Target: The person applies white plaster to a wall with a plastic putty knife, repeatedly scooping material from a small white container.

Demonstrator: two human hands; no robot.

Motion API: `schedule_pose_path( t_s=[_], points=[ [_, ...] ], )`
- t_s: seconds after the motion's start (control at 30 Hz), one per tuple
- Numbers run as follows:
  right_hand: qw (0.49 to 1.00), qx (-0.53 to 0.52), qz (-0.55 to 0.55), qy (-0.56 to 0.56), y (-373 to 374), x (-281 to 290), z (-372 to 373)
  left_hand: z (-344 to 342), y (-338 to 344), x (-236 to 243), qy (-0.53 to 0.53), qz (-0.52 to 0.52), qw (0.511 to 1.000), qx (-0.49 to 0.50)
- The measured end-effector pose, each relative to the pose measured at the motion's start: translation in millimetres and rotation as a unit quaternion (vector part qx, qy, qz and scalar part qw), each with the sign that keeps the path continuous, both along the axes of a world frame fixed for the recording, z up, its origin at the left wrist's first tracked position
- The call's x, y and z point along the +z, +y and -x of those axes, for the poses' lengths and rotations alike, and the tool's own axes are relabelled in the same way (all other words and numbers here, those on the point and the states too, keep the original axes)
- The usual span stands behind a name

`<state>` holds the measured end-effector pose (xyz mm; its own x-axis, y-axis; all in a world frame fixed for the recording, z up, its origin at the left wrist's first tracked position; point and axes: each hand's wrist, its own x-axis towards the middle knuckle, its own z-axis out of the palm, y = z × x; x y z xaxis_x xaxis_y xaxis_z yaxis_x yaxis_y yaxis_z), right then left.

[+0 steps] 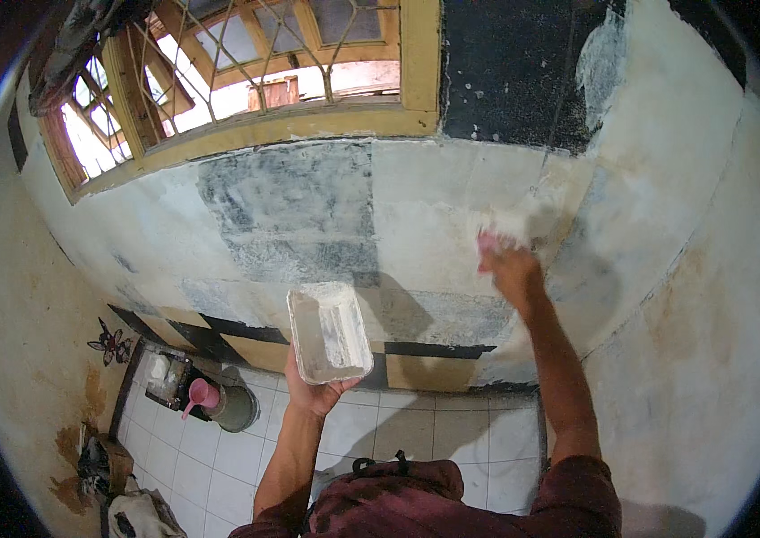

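Note:
My left hand [317, 386] grips a white, paste-smeared plastic tray [313, 334] from below, held upright in front of the wall. A pale layer with some streaks lines the tray's inside. My right hand [514, 273] is closed on a small pink tool [489, 247], partly blurred, at the pale patched wall [434, 206]. Whether the tool touches the surface I cannot tell. Grey and dark squares show through the white coating around it.
A yellow-framed window with a grille [326, 112] is above. Right, a side wall [703, 341]. Lower left: a pink dipper [202, 393] on a greenish bucket [237, 412], a black tray-like stand [165, 386] and piled bags [129, 507] on the tiled floor [344, 430].

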<state>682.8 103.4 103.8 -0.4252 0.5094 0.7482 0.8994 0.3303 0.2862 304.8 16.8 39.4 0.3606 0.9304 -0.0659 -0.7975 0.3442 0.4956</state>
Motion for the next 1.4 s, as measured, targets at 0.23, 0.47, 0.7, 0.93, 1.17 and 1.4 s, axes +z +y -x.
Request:
schedule_pose_path(
  t_s=[0.23, 0.47, 0.7, 0.93, 1.17, 1.4],
  points=[
    [0.977, -0.144, 0.158, -0.019, 52.2, -5.8, -47.8, -22.2, 1.2, 8.9, 0.006, 0.028, 0.999, -0.015],
    [0.987, -0.023, 0.029, 0.158, -18.6, -14.5, 8.3, -7.3, -5.4, 7.3, -0.007, 0.012, 1.0, -0.007],
    [0.87, -0.114, -0.188, 0.442, 65.5, 37.2, -24.4, -8.3, -15.1, 6.2, 0.002, -0.003, 1.0, -0.008],
    [0.979, 0.041, 0.038, 0.197, 105.8, 12.1, 186.8, -2.1, -21.8, 7.6, -0.013, 0.019, 1.0, 0.014],
    [0.997, 0.03, -0.018, 0.071, 63.3, 24.6, 180.9, 14.6, -31.9, 8.2, -0.024, 0.004, 0.999, 0.021],
    [0.976, -0.124, 0.12, -0.132, 79.6, -100.5, 61.0, 31.3, -23.7, 7.0, -0.035, -0.008, 0.999, -0.004]
  ],
)
